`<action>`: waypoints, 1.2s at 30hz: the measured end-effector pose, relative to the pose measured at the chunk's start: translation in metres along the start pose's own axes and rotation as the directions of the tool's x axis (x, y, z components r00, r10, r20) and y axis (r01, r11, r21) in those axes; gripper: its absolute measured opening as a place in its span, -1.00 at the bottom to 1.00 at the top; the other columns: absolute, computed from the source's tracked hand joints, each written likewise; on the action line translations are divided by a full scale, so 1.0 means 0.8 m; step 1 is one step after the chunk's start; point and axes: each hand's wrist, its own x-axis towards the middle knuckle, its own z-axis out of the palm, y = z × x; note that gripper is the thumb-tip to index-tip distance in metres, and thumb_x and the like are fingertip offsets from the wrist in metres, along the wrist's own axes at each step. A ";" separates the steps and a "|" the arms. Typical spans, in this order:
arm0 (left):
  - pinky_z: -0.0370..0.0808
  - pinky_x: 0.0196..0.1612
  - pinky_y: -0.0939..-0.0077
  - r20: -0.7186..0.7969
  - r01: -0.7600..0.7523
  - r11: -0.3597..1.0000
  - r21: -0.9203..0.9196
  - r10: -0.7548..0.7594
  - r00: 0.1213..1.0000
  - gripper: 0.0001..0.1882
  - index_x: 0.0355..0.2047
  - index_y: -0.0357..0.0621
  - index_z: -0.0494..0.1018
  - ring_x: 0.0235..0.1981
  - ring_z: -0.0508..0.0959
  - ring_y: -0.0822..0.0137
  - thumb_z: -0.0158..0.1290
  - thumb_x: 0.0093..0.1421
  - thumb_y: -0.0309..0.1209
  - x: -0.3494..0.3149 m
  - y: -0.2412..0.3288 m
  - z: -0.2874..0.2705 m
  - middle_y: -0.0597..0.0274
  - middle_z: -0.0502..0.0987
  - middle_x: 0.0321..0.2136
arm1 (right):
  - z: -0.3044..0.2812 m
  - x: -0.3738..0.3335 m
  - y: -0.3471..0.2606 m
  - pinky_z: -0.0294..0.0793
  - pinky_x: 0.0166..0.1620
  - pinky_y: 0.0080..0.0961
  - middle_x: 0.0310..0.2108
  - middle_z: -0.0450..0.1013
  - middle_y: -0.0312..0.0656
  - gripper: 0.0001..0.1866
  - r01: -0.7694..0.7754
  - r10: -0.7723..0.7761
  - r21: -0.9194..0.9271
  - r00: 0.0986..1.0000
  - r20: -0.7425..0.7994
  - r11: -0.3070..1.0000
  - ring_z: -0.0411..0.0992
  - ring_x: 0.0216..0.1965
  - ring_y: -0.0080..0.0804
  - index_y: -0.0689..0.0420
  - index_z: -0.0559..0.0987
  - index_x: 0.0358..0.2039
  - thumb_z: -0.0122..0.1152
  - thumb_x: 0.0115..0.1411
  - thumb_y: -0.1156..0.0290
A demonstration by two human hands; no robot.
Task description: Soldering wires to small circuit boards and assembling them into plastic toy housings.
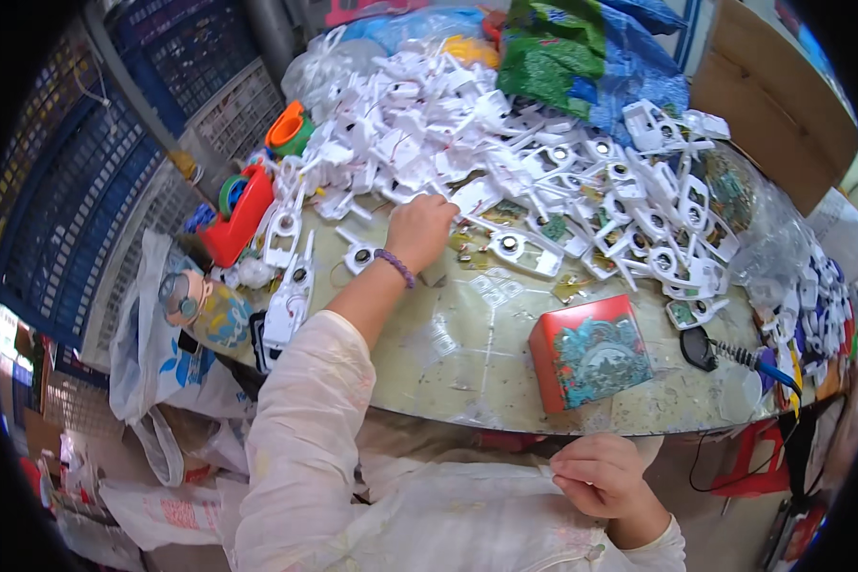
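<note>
My left hand (419, 232), with a braided purple band at the wrist, reaches to the near edge of a large heap of white plastic housings (405, 124). Its fingers are bent together and point down among the parts; whatever they grip is hidden beneath them. Just left of it lies a white housing with a round black piece (360, 255), and to its right a longer one (515, 250). My right hand (601, 474) is held in front of my body, just off the table's near edge. Its fingers are curled into a pinch, and their contents are too small to make out.
A red box topped with green circuit boards (601, 359) stands near the table's front edge. Right of it lie a soldering iron (772, 367) and its coiled holder. A red tape dispenser (240, 224) and a cartoon-shaped bottle (200, 303) stand at left. Plastic bags (553, 57) lie behind the heap.
</note>
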 end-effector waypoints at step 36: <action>0.33 -0.43 0.68 0.017 0.307 0.606 -0.734 -0.435 0.900 -0.91 -0.43 -0.24 0.45 -0.50 0.38 0.59 0.08 0.16 -0.47 -0.033 -0.036 -0.058 0.39 0.41 -0.54 | -0.116 0.091 0.133 0.46 -0.34 -0.44 -0.43 0.52 -0.09 -0.88 -0.478 0.325 -0.187 0.788 -0.523 0.858 0.49 -0.43 -0.28 0.22 0.57 -0.35 0.19 0.08 0.48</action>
